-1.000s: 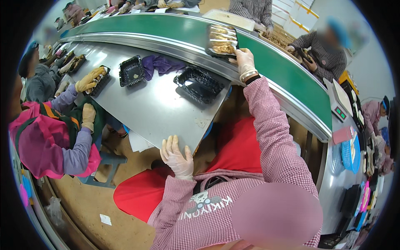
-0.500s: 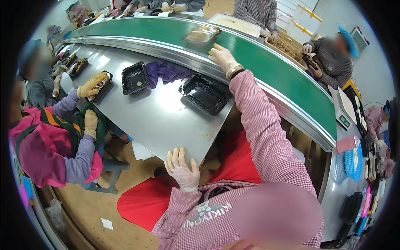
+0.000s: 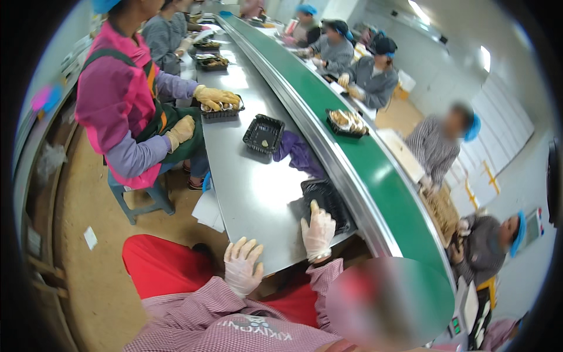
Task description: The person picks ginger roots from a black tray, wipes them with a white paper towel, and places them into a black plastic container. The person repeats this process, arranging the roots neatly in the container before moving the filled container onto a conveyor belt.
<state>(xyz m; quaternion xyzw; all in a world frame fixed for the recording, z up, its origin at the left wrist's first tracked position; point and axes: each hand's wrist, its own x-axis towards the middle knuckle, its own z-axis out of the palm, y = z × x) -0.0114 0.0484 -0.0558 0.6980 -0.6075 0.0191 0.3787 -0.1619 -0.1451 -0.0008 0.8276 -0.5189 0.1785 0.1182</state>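
My left hand (image 3: pixel 241 265), in a pale thin glove, rests open at the near edge of the metal table (image 3: pixel 258 217), fingers spread and nothing in them. Just right of it, my right hand (image 3: pixel 319 233), gloved too, reaches over the near side of a black plastic tray (image 3: pixel 334 202). Its fingers are stretched out and hold nothing; whether the fingertips touch the tray I cannot tell. Farther up the table lies a purple cloth (image 3: pixel 296 154), beside a second black tray (image 3: pixel 263 136) with a small pale scrap inside.
A filled black tray (image 3: pixel 347 124) rides on the green conveyor belt (image 3: pixel 390 170) along the table's right side. At left, a seated co-worker in pink lays a yellow-gloved hand (image 3: pixel 216 97) on another filled tray (image 3: pixel 231 110). More people work across the belt.
My right hand has come back from over the belt to the near black tray. The view has swung, and the filled tray on the belt sits farther along. My left hand stays by the table edge.
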